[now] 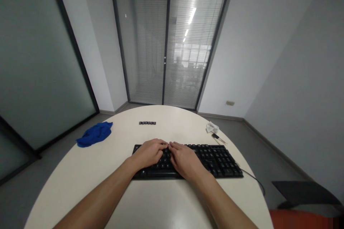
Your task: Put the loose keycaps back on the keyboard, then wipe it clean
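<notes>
A black keyboard lies across the table in front of me. My left hand rests over its left part, fingers drawn together and pointing right. From the other side, my right hand leans over the middle keys with its fingers bent and pressed together. The fingertips of both hands meet near the keyboard's upper rows. Whatever sits between them is too small or hidden to make out. Beyond the keyboard, several loose black keycaps stand in a short row on the table.
A crumpled blue cloth lies at the table's left edge. On the right are a crumpled white tissue and a small black piece with thin prongs. The keyboard's cable hangs over the round table's right edge, near a chair.
</notes>
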Action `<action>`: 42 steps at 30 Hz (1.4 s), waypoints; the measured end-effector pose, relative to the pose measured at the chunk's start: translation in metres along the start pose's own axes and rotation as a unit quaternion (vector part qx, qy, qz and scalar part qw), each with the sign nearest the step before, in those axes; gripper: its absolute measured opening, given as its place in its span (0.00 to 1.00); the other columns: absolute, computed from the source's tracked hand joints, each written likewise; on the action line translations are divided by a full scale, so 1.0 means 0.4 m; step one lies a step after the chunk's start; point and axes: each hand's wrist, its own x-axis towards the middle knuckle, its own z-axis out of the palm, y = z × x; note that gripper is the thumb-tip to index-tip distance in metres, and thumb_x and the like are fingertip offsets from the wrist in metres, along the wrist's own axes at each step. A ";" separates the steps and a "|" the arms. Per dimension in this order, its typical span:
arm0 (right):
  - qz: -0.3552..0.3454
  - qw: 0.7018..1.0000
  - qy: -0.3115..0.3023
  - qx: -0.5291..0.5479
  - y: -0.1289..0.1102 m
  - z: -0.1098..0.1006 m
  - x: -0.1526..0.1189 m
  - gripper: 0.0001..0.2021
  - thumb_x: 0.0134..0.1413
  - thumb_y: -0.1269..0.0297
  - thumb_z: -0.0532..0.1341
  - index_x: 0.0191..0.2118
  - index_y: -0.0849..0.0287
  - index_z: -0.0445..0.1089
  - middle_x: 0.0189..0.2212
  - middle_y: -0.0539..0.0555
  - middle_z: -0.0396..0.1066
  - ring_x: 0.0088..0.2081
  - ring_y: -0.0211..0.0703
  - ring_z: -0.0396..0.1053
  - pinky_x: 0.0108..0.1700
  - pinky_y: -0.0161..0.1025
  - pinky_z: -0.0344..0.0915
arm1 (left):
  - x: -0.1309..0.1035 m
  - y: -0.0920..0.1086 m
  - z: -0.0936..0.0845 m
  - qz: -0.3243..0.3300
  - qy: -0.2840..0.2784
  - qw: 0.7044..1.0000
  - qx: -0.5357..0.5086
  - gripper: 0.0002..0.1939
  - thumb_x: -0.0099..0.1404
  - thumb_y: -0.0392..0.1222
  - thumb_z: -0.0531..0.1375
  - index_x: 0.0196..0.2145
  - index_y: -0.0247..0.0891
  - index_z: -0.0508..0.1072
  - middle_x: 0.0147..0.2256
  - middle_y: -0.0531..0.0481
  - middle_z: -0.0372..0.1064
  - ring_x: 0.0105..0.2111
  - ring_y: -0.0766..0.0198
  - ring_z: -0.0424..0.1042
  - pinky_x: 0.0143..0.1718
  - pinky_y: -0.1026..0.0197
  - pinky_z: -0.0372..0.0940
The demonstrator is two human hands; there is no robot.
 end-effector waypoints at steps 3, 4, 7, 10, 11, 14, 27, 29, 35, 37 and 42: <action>0.019 1.000 -0.018 -0.007 -0.019 0.002 -0.007 0.24 0.66 0.60 0.55 0.61 0.69 0.66 0.61 0.65 0.65 0.62 0.56 0.62 0.65 0.48 0.57 | 0.000 -0.007 0.006 -0.006 -0.003 1.000 -0.016 0.23 0.64 0.32 0.51 0.52 0.42 0.77 0.55 0.49 0.73 0.56 0.58 0.70 0.61 0.57 0.61; 0.024 0.999 -0.027 -0.007 -0.024 0.001 -0.009 0.26 0.65 0.57 0.56 0.62 0.70 0.65 0.62 0.66 0.64 0.63 0.57 0.61 0.65 0.50 0.56 | 0.001 -0.009 0.009 -0.009 -0.005 1.000 -0.022 0.23 0.64 0.32 0.51 0.52 0.41 0.77 0.55 0.49 0.72 0.56 0.58 0.69 0.62 0.57 0.60; 0.036 0.999 -0.041 0.003 -0.031 -0.002 -0.014 0.30 0.65 0.53 0.56 0.64 0.70 0.62 0.64 0.67 0.60 0.65 0.59 0.57 0.66 0.52 0.55 | 0.002 -0.014 0.014 -0.018 -0.009 0.999 -0.037 0.23 0.64 0.32 0.51 0.51 0.41 0.78 0.56 0.49 0.72 0.56 0.59 0.69 0.62 0.57 0.59; 0.037 0.998 -0.048 0.015 -0.027 0.000 -0.019 0.31 0.66 0.50 0.54 0.65 0.69 0.60 0.65 0.66 0.58 0.67 0.58 0.55 0.67 0.54 0.51 | 0.001 -0.015 0.016 -0.031 -0.006 0.999 -0.040 0.22 0.65 0.33 0.51 0.51 0.42 0.78 0.55 0.50 0.72 0.56 0.59 0.69 0.62 0.57 0.59; 0.036 0.998 -0.051 0.021 -0.024 0.003 -0.021 0.33 0.65 0.47 0.54 0.66 0.68 0.59 0.66 0.66 0.57 0.67 0.59 0.53 0.68 0.56 0.50 | 0.001 -0.014 0.015 -0.035 -0.004 0.999 -0.039 0.22 0.65 0.33 0.51 0.51 0.42 0.78 0.55 0.50 0.72 0.56 0.59 0.69 0.62 0.57 0.59; 0.032 0.997 -0.064 0.043 -0.015 0.013 -0.032 0.40 0.62 0.40 0.54 0.68 0.67 0.54 0.68 0.67 0.51 0.69 0.60 0.47 0.69 0.60 0.42 | -0.002 -0.005 0.011 -0.045 0.006 0.998 -0.034 0.22 0.64 0.33 0.51 0.51 0.42 0.77 0.54 0.51 0.73 0.54 0.59 0.70 0.61 0.58 0.60; -0.030 0.998 0.024 0.045 0.030 0.000 -0.013 0.18 0.66 0.54 0.57 0.53 0.61 0.69 0.52 0.61 0.71 0.55 0.52 0.66 0.59 0.51 0.59 | 0.043 -0.080 0.004 -0.187 0.102 0.977 0.011 0.17 0.68 0.37 0.52 0.50 0.39 0.74 0.50 0.47 0.75 0.48 0.60 0.74 0.53 0.60 0.65; -0.043 0.997 0.032 0.051 0.042 -0.003 -0.011 0.15 0.67 0.56 0.57 0.51 0.61 0.69 0.50 0.60 0.72 0.53 0.51 0.67 0.57 0.48 0.62 | 0.065 -0.123 -0.010 -0.201 0.097 0.972 0.071 0.18 0.68 0.40 0.53 0.53 0.37 0.73 0.53 0.44 0.73 0.52 0.55 0.71 0.55 0.56 0.64; -0.050 0.996 0.043 0.068 0.062 -0.008 -0.007 0.13 0.67 0.59 0.57 0.52 0.58 0.69 0.49 0.58 0.72 0.52 0.50 0.67 0.55 0.46 0.62 | 0.127 -0.226 -0.039 -0.190 0.080 0.971 0.121 0.19 0.67 0.38 0.57 0.54 0.38 0.73 0.53 0.42 0.72 0.55 0.51 0.66 0.58 0.52 0.59; -0.050 0.995 0.043 0.072 0.064 -0.009 -0.006 0.13 0.67 0.59 0.57 0.52 0.57 0.69 0.49 0.57 0.72 0.52 0.50 0.67 0.54 0.46 0.62 | 0.147 -0.245 -0.033 -0.183 0.074 0.972 0.131 0.20 0.66 0.37 0.57 0.55 0.37 0.72 0.54 0.40 0.70 0.56 0.50 0.64 0.58 0.51 0.58; -0.049 0.996 0.038 0.071 0.064 -0.011 -0.004 0.14 0.67 0.58 0.57 0.53 0.57 0.69 0.49 0.56 0.72 0.51 0.50 0.67 0.54 0.46 0.62 | 0.189 -0.269 -0.005 -0.172 0.061 0.974 0.135 0.17 0.66 0.36 0.57 0.53 0.39 0.74 0.54 0.40 0.71 0.57 0.49 0.63 0.58 0.50 0.57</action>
